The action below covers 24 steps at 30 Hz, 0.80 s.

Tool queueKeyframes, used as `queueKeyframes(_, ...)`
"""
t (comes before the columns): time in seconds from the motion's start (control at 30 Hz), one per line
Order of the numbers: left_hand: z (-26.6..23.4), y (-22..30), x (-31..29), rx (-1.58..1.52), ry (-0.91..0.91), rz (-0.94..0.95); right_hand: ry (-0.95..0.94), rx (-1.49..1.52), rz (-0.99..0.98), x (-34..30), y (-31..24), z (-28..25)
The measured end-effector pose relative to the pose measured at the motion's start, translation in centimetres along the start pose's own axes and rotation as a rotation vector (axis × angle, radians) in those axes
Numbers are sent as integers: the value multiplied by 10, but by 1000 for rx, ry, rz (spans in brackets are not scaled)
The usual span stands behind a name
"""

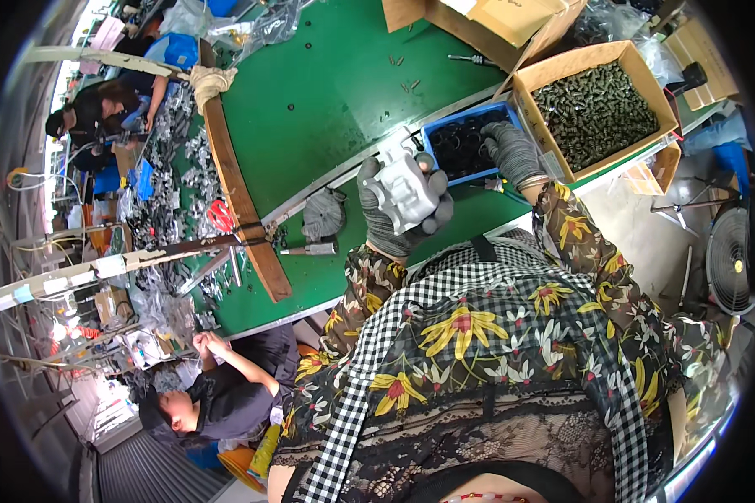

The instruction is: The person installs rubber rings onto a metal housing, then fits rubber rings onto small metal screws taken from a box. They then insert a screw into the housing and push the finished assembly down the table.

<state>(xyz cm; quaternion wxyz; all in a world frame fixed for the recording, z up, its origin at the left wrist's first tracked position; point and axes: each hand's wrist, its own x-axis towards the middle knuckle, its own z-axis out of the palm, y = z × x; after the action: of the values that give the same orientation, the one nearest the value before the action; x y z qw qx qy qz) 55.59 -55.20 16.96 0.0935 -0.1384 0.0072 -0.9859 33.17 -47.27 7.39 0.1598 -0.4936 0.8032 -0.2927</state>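
In a grey knitted glove, my left hand (401,205) grips a silver-grey metal casting (411,191) and holds it up above the green bench, with the fingers wrapped round its sides. My right hand (513,153), gloved alike, reaches over the right end of a blue bin (466,178) that holds black ring-like parts (457,144). Its fingers bend down toward those parts; the fingertips are too hard to make out to tell whether they pinch one.
A cardboard box of small dark metal fittings (596,113) stands right of the bin. A grey glove (323,214) and a cylindrical tool (310,249) lie left of my left hand. A wooden bar (235,184) crosses the green bench (268,126). Two people work at the left.
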Motion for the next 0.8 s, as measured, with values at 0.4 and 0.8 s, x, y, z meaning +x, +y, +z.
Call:
queueKeyframes(0.4,35,-3,47,281,543,371,-82,-22,135,-3,11,-1)
queueKeyframes(0.8,44,-11,65,311,554,352,-32,18,177,-4,10,4)
